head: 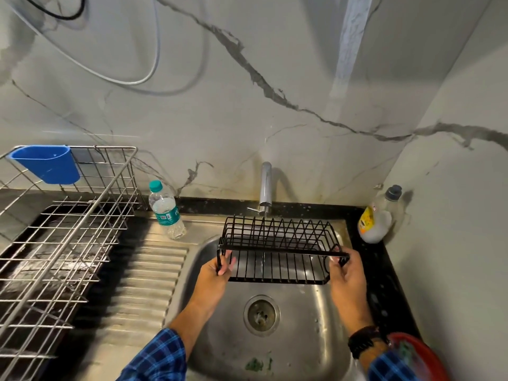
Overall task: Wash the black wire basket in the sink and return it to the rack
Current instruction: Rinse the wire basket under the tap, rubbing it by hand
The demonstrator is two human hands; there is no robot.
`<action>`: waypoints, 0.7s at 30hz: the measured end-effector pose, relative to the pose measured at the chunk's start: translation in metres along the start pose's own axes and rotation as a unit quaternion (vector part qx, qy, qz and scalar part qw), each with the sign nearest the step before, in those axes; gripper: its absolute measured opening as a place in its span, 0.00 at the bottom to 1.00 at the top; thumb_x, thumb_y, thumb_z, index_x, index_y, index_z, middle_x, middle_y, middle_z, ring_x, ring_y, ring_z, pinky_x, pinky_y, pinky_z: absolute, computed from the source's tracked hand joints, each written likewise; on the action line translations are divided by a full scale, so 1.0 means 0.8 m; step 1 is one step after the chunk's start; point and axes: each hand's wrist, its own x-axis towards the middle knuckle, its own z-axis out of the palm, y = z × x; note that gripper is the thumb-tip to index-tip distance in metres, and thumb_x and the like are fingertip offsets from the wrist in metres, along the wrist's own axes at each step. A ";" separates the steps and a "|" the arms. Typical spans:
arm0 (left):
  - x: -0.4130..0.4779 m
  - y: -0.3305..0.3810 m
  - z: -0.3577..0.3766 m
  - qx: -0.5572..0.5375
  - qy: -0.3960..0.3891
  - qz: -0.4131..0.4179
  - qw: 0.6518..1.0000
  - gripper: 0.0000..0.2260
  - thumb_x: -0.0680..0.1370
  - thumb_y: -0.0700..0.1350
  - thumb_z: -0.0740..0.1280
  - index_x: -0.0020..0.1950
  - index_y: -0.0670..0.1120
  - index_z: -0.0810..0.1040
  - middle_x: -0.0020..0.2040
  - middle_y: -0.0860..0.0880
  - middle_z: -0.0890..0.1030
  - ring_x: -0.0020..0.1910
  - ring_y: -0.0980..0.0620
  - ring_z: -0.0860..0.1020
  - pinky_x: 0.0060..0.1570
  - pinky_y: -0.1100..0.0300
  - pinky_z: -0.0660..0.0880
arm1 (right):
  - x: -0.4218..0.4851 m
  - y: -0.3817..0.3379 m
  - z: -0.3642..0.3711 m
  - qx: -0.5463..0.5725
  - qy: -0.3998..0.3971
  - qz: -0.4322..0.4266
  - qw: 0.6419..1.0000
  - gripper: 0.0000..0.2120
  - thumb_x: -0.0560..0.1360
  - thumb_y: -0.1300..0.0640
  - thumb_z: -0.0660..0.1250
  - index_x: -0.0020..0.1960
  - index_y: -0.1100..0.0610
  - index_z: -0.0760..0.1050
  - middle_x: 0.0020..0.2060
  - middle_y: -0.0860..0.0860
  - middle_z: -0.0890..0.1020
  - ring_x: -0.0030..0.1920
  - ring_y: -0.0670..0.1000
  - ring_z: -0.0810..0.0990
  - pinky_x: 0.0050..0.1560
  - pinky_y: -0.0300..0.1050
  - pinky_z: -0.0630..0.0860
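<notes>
Black wire basket (pixel 275 250) held above the steel sink (pixel 310 320), under a thin stream from the tap (pixel 265 185). Left hand (pixel 214 279) curls its fingers round the basket's left end; right hand (pixel 347 279) pinches its right end. Nearby stand a teal-labelled water bottle (pixel 166 210) and a yellow-labelled bottle (pixel 375 221); print unreadable.

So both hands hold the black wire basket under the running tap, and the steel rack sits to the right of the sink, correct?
No. The head view shows the steel rack to the left of the sink, not the right. The left hand and right hand hold the black wire basket under the running tap.
</notes>
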 end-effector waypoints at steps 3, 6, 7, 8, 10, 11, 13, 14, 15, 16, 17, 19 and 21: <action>0.001 -0.010 -0.006 -0.009 0.000 -0.002 1.000 0.25 0.78 0.26 0.59 0.28 0.51 0.63 0.70 0.48 0.76 0.67 0.57 0.75 0.76 0.46 0.59 | -0.008 -0.005 -0.001 0.008 -0.010 -0.006 1.000 0.15 0.81 0.63 0.63 0.64 0.49 0.70 0.53 0.47 0.79 0.54 0.44 0.78 0.52 0.39 0.75; 0.002 -0.011 -0.008 -0.031 0.001 -0.007 0.999 0.26 0.79 0.26 0.59 0.28 0.51 0.63 0.71 0.48 0.75 0.64 0.60 0.76 0.76 0.46 0.59 | -0.006 -0.011 0.001 0.012 -0.014 -0.012 1.000 0.15 0.81 0.63 0.62 0.63 0.46 0.69 0.53 0.45 0.79 0.52 0.39 0.77 0.50 0.35 0.73; 0.002 -0.009 -0.007 -0.037 0.002 -0.007 0.999 0.25 0.79 0.26 0.59 0.29 0.51 0.63 0.71 0.49 0.75 0.63 0.60 0.77 0.76 0.47 0.59 | -0.004 -0.013 0.002 0.012 -0.012 -0.014 1.000 0.15 0.81 0.62 0.62 0.64 0.48 0.70 0.54 0.46 0.79 0.53 0.40 0.78 0.51 0.36 0.74; 0.004 -0.007 -0.005 -0.040 0.005 -0.005 0.999 0.25 0.79 0.26 0.59 0.29 0.51 0.62 0.70 0.50 0.76 0.63 0.60 0.77 0.76 0.47 0.60 | 0.000 -0.014 0.003 0.011 -0.009 -0.016 1.000 0.13 0.81 0.62 0.62 0.64 0.50 0.70 0.55 0.48 0.79 0.55 0.42 0.78 0.54 0.38 0.75; 0.007 -0.002 -0.002 -0.044 0.007 -0.002 0.999 0.24 0.79 0.26 0.58 0.31 0.50 0.62 0.69 0.51 0.76 0.65 0.56 0.77 0.75 0.47 0.61 | 0.006 -0.018 0.005 0.011 0.000 -0.022 1.000 0.14 0.82 0.60 0.63 0.67 0.53 0.71 0.58 0.50 0.79 0.59 0.47 0.78 0.60 0.45 0.75; 0.009 0.001 0.001 -0.047 0.006 -0.002 0.999 0.23 0.78 0.25 0.58 0.31 0.49 0.61 0.69 0.51 0.76 0.65 0.55 0.77 0.75 0.47 0.62 | 0.009 -0.019 0.005 0.011 0.004 -0.026 1.000 0.14 0.82 0.59 0.63 0.67 0.53 0.71 0.57 0.50 0.80 0.59 0.47 0.78 0.61 0.47 0.75; 0.012 0.005 0.005 -0.055 0.004 -0.004 0.998 0.22 0.78 0.25 0.57 0.33 0.48 0.61 0.69 0.50 0.76 0.66 0.54 0.76 0.74 0.49 0.63 | 0.014 -0.024 0.005 0.008 0.010 -0.033 0.999 0.12 0.81 0.59 0.63 0.65 0.53 0.72 0.54 0.49 0.80 0.55 0.46 0.79 0.58 0.46 0.76; 0.012 0.007 0.006 -0.058 0.003 -0.006 0.998 0.21 0.79 0.25 0.57 0.33 0.47 0.60 0.70 0.50 0.75 0.66 0.54 0.76 0.74 0.49 0.63 | 0.016 -0.025 0.004 0.007 0.011 -0.036 0.999 0.11 0.81 0.60 0.63 0.63 0.52 0.72 0.52 0.49 0.80 0.54 0.45 0.79 0.56 0.45 0.77; 0.012 0.007 0.008 -0.060 0.002 -0.006 0.998 0.21 0.79 0.25 0.57 0.33 0.47 0.60 0.70 0.49 0.75 0.66 0.54 0.76 0.74 0.50 0.63 | 0.018 -0.025 0.004 0.005 0.012 -0.038 0.999 0.11 0.81 0.60 0.63 0.62 0.52 0.72 0.51 0.48 0.80 0.52 0.45 0.79 0.53 0.43 0.76; 0.013 0.007 0.009 -0.059 0.003 -0.007 0.998 0.21 0.79 0.25 0.57 0.33 0.47 0.60 0.70 0.49 0.75 0.67 0.53 0.76 0.74 0.50 0.63 | 0.019 -0.024 0.003 0.002 0.013 -0.038 0.999 0.11 0.82 0.60 0.63 0.62 0.52 0.72 0.51 0.48 0.80 0.51 0.44 0.79 0.52 0.41 0.76; 0.014 0.006 0.010 -0.056 0.003 -0.006 0.998 0.21 0.79 0.25 0.58 0.33 0.47 0.60 0.70 0.49 0.75 0.67 0.53 0.76 0.74 0.50 0.63 | 0.019 -0.023 0.003 0.000 0.013 -0.036 0.999 0.11 0.82 0.60 0.63 0.63 0.52 0.72 0.51 0.48 0.80 0.51 0.44 0.79 0.51 0.41 0.76; 0.015 0.002 0.011 -0.048 0.000 -0.009 0.999 0.22 0.79 0.25 0.57 0.33 0.47 0.60 0.70 0.50 0.76 0.66 0.54 0.77 0.74 0.49 0.63 | 0.019 -0.019 0.000 -0.003 0.013 -0.029 0.999 0.12 0.82 0.58 0.63 0.65 0.53 0.71 0.52 0.49 0.80 0.52 0.45 0.79 0.51 0.42 0.75; 0.016 -0.001 0.013 -0.042 -0.006 -0.012 0.999 0.22 0.79 0.25 0.57 0.32 0.47 0.60 0.68 0.51 0.77 0.65 0.56 0.77 0.74 0.49 0.63 | 0.018 -0.015 -0.004 -0.001 0.015 -0.027 1.000 0.12 0.82 0.58 0.63 0.65 0.53 0.71 0.52 0.48 0.80 0.52 0.44 0.79 0.51 0.40 0.75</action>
